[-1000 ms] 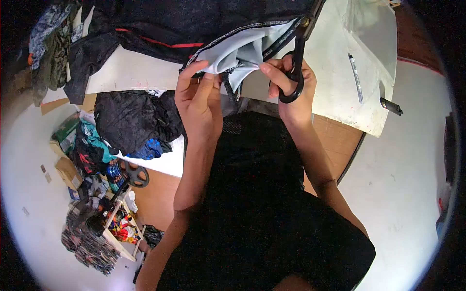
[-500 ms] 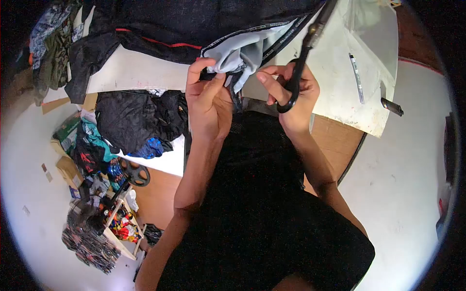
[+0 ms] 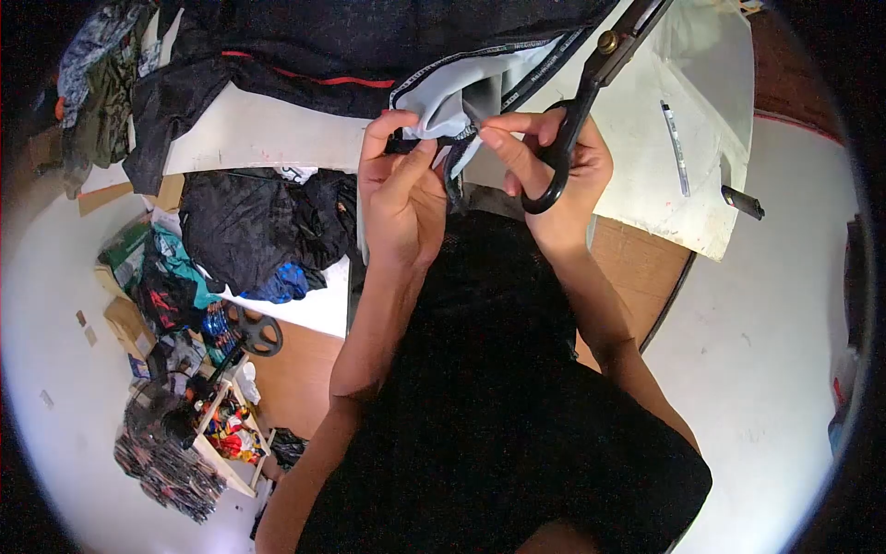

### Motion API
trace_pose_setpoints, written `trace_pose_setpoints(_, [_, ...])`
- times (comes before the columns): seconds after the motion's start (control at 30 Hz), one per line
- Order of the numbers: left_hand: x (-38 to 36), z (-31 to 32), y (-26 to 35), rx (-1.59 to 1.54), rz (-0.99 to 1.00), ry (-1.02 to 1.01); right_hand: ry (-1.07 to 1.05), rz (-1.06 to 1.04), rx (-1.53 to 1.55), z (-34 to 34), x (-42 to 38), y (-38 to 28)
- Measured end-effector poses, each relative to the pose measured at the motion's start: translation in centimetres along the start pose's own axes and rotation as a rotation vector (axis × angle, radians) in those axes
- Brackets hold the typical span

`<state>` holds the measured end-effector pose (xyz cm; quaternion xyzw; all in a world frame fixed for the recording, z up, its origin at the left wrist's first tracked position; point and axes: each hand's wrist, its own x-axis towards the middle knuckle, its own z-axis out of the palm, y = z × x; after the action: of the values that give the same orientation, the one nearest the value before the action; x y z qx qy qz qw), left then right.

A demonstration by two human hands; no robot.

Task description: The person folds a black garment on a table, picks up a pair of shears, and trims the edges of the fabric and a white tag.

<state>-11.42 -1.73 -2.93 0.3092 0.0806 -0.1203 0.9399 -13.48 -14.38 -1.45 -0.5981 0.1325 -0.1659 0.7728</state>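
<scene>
A black garment with a red stripe (image 3: 314, 32) lies across the table in front of me, its pale grey inside (image 3: 445, 95) turned up near my hands. My left hand (image 3: 403, 198) is closed on the garment's edge, thumb and fingers pinching the cloth. Black-handled scissors (image 3: 592, 85) hang in my right hand (image 3: 574, 175), with a handle loop around the hand and the blades pointing up and away. Thumb and index finger of that hand also pinch the seam of the same garment, close beside the left fingertips.
On the white tabletop (image 3: 637, 189) to the right lie a pen (image 3: 676, 152) and a small black object (image 3: 742, 202) at the edge. Dark clothes (image 3: 245, 226) are heaped on a lower surface at left. Patterned garments (image 3: 101, 115) hang over the far left corner.
My right hand's fingertips have moved left onto the garment's seam and now pinch it. The scissors have turned slightly, showing their pivot more. My left hand keeps its hold.
</scene>
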Motion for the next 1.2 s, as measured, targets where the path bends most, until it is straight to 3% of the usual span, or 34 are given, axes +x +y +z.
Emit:
trace_pose_setpoints(0.5, [0.1, -0.3, 0.3, 0.048, -0.019, 0.045, -0.047, 0.025, -0.039, -0.3, 0.6, 0.2])
trace_pose_setpoints(0.63, [0.2, -0.7, 1.3, 0.133, 0.042, 0.073, 0.084, 0.046, -0.049, -1.3, 1.3, 0.1])
trace_pose_setpoints(0.67, [0.1, -2.4, 1.5, 0.285, 0.063, 0.047, 0.148, 0.062, -0.069, -1.9, 1.7, 0.2])
trace_pose_setpoints(0.8, [1.1, -2.3, 3.1, 0.228, 0.102, 0.179, 0.262, 0.109, -0.103, -4.5, 2.4, 0.1])
trace_pose_setpoints(0.9, [2.3, -3.6, 5.6, 0.475, 0.249, 0.334, 0.351, 0.133, -0.097, -6.5, 2.3, 0.3])
trace_pose_setpoints(1.03, [5.2, -7.7, 9.9, 0.620, 0.377, 0.373, 0.385, 0.129, -0.096, -8.0, 1.9, 0.7])
trace_pose_setpoints(1.13, [8.9, -13.7, 12.6, 1.236, 0.479, 0.363, 0.383, 0.134, -0.093, -8.1, 1.7, 0.9])
trace_pose_setpoints(1.2, [10.1, -12.3, 13.0, 1.489, 0.498, 0.547, 0.370, 0.142, -0.074, -8.2, 1.6, 1.3])
